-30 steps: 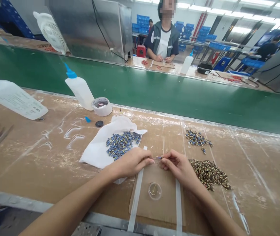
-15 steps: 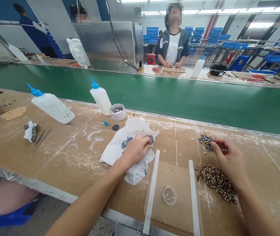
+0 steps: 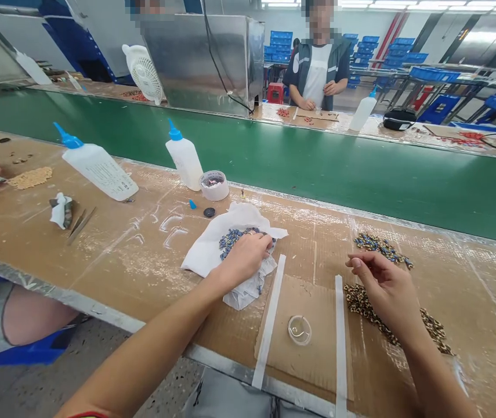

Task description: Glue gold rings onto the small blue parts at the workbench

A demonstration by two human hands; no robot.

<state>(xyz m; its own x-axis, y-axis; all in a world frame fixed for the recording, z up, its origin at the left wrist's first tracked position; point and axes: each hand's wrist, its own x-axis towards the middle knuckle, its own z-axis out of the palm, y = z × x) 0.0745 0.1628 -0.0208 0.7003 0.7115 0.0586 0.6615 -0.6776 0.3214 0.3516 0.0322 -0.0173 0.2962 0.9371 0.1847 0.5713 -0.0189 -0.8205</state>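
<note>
Head view | left hand [image 3: 248, 256] over blue pieces [image 3: 229, 241] on white cloth [image 3: 201, 256], grip hidden | right hand [image 3: 387, 285] curled beside brown pile [image 3: 359, 301], hold unclear | blue pieces remain; blue-yellow pile [image 3: 380, 246] seemingly done

Hands met over card [image 3: 304, 368] a second ago; now apart. Left hand [image 3: 252, 252] moved to blue pile [image 3: 228, 241], left of card. Right hand [image 3: 387, 284], at small pile [image 3: 380, 247] half a second ago, now off it, nearer card's far-right corner. Beyond card, co-worker's hand [image 3: 331, 88] now raised.
</note>
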